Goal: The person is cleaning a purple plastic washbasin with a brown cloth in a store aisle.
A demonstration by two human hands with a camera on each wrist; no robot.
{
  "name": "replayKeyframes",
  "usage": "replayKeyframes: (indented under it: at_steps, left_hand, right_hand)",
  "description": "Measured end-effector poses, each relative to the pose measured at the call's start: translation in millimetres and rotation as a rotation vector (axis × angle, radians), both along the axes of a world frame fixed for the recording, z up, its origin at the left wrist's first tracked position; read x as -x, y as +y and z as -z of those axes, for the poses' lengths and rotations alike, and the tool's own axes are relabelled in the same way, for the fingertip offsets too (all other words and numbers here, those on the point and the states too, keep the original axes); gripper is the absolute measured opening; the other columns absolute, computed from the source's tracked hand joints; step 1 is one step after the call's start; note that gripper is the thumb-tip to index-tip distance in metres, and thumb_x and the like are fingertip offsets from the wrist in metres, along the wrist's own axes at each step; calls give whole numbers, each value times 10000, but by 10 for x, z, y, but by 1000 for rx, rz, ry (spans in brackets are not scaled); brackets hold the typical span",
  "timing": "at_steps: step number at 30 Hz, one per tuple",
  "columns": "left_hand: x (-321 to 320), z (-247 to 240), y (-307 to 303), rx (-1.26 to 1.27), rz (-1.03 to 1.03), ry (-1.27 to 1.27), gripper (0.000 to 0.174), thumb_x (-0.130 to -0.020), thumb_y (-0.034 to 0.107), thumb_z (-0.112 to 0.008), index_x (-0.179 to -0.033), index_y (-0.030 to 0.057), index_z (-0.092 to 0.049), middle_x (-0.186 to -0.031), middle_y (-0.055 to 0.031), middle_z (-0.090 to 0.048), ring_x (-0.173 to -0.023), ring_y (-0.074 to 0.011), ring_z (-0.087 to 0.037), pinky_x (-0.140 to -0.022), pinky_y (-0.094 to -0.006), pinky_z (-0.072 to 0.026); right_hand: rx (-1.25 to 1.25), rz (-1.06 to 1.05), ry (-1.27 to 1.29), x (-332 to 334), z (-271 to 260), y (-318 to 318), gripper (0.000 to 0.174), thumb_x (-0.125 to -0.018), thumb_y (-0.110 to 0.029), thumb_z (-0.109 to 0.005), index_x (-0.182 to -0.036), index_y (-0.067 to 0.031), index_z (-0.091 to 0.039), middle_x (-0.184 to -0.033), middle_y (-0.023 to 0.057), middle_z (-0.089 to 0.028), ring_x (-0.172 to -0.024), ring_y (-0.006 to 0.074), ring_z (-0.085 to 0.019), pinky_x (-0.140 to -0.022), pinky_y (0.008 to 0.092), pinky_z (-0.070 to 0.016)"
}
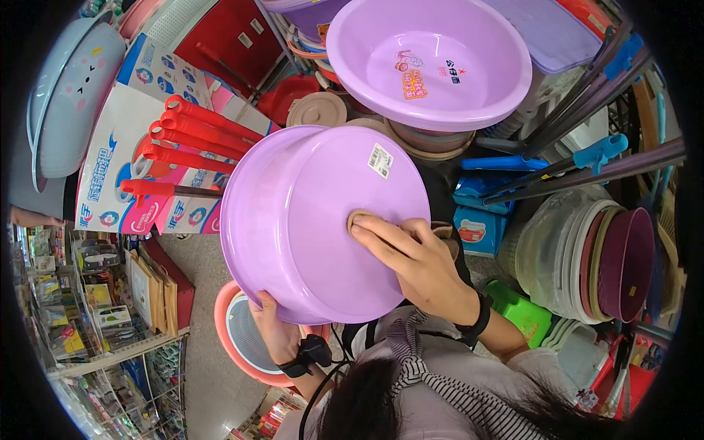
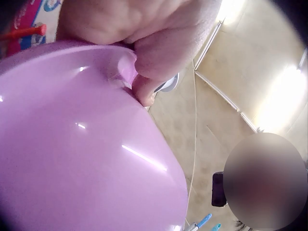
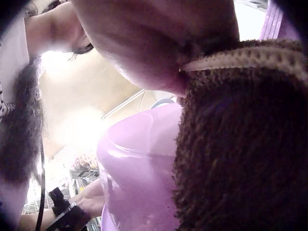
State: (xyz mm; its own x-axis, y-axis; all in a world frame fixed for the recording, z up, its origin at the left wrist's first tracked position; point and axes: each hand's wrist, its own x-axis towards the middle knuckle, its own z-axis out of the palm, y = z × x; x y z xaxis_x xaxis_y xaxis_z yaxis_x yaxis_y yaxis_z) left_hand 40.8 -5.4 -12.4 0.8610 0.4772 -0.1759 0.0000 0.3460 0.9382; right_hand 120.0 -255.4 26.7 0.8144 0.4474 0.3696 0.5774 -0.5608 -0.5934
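Note:
A purple plastic basin (image 1: 323, 213) is held bottom side up in front of the body, a white barcode label (image 1: 380, 160) on its underside. My left hand (image 1: 277, 331) grips it by the rim at the lower left, thumb on the outer side; in the left wrist view that hand (image 2: 159, 43) is at the rim beside the glossy wall. My right hand (image 1: 433, 275) holds a brown cloth against the flat underside, mostly covering it in the head view. In the right wrist view the fuzzy brown cloth (image 3: 240, 144) with a beige edge hangs beneath the right hand (image 3: 159, 43).
Another purple basin (image 1: 433, 59) with printed pictures sits on a stack ahead. Red-handled poles (image 1: 191, 139) stand in a carton at left. Stacked tubs (image 1: 572, 257) and broom handles (image 1: 587, 169) crowd the right. A pink-rimmed basket (image 1: 242, 334) is on the floor, beside shelves (image 1: 103, 293).

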Motion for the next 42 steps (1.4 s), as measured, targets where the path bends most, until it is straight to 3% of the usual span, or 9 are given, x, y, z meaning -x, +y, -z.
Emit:
replayKeyframes:
  at_steps: [6, 17, 20, 28, 31, 34, 36, 38, 42]
  left_hand:
    - [-12, 23, 53, 36, 4, -7, 536, -935, 325, -585, -1322, 10, -390, -1268, -111, -531, -1133, -203, -539, -989, -368, -437]
    - [53, 78, 69, 117, -32, 1, 493, -937, 312, -590, -1304, 29, -424, -1261, -100, -542, -1130, -202, -542, -977, -370, -440]
    - [52, 86, 81, 84, -17, -23, 475, -939, 302, -587, -1292, 25, -431, -1247, -101, -550, -1121, -203, -548, -967, -372, -447]
    - [108, 117, 110, 74, 17, -30, 514, -932, 293, -600, -1320, 14, -409, -1239, -105, -557, -1111, -206, -552, -972, -369, -436]
    - [99, 155, 134, 60, 13, -27, 488, -946, 311, -571, -1315, 28, -423, -1238, -97, -562, -1109, -214, -558, -963, -378, -445]
    - [113, 212, 151, 33, 14, -32, 455, -963, 326, -537, -1307, 44, -443, -1234, -86, -570, -1107, -219, -564, -951, -385, -455]
    - [133, 224, 159, 30, 19, -36, 450, -966, 322, -534, -1307, 44, -444, -1235, -84, -570, -1109, -218, -562, -951, -384, -454]
    - [136, 220, 170, 37, 47, -42, 444, -970, 315, -526, -1315, 49, -440, -1238, -84, -569, -1117, -219, -557, -955, -385, -450]
    - [127, 202, 152, 27, 32, -45, 452, -970, 317, -527, -1324, 53, -433, -1234, -82, -570, -1124, -220, -552, -962, -387, -447]
  right_hand:
    - [-166, -246, 28, 124, 122, -82, 585, -698, 51, -499, -1256, -98, -590, -1338, -44, -541, -721, 207, -409, -669, 262, -448]
    - [-29, -13, -11, -14, 70, 56, 630, -712, 52, -502, -1320, -112, -527, -1372, -46, -493, -753, 223, -428, -739, 269, -446]
    - [-78, -294, 55, 56, 92, -45, 638, -706, 69, -503, -1319, -106, -528, -1386, -26, -479, -788, 246, -449, -756, 293, -455]
    - [-110, -11, 36, -43, 89, 25, 653, -693, 90, -486, -1309, -121, -544, -1360, -34, -505, -806, 242, -453, -763, 308, -459]
    - [-174, -313, 105, 70, 84, -20, 648, -680, 79, -486, -1288, -133, -565, -1330, -69, -536, -791, 230, -450, -767, 280, -458]
    - [-137, -309, 103, 34, 112, -83, 658, -677, 83, -476, -1290, -140, -563, -1325, -80, -540, -798, 230, -466, -776, 275, -454]
    - [-91, -244, 86, -59, 119, -96, 654, -692, 93, -459, -1302, -124, -549, -1340, -38, -528, -834, 252, -476, -799, 292, -450]
    - [-169, 98, 86, -152, 109, -49, 647, -710, 102, -441, -1317, -104, -530, -1353, 10, -513, -871, 279, -479, -825, 311, -445]
    - [-156, 72, 30, -120, 151, 27, 636, -713, 100, -455, -1309, -105, -536, -1352, 15, -510, -867, 277, -474, -831, 316, -449]
